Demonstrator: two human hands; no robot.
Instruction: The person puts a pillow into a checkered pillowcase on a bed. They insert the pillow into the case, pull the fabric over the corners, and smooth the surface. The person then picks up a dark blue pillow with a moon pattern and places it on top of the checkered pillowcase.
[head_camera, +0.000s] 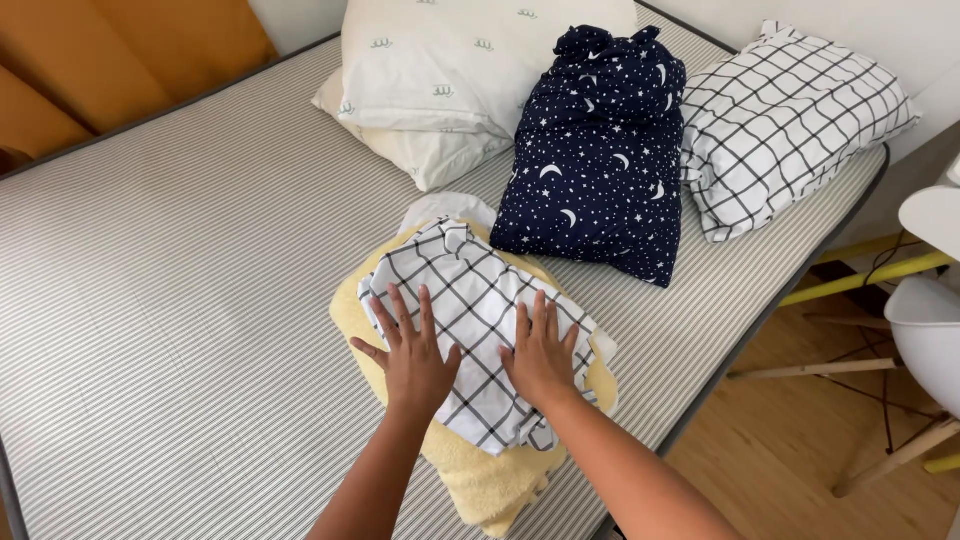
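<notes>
Both hands lie flat, fingers spread and grasping nothing: the left hand (415, 355) and right hand (542, 355) press on a checked cloth (475, 300). It looks already folded, on a yellow towel (490, 480) on the bed (180, 260). Smoothing seems nearly finished.

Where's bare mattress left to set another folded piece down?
Widest free patch: striped mattress left of the yellow blanket, past the left hand. A narrower strip lies between the right hand and the bed's right edge, below the navy starred bundle. Crowded: head end, with white pillows, navy bundle, grid-check pillow.
</notes>
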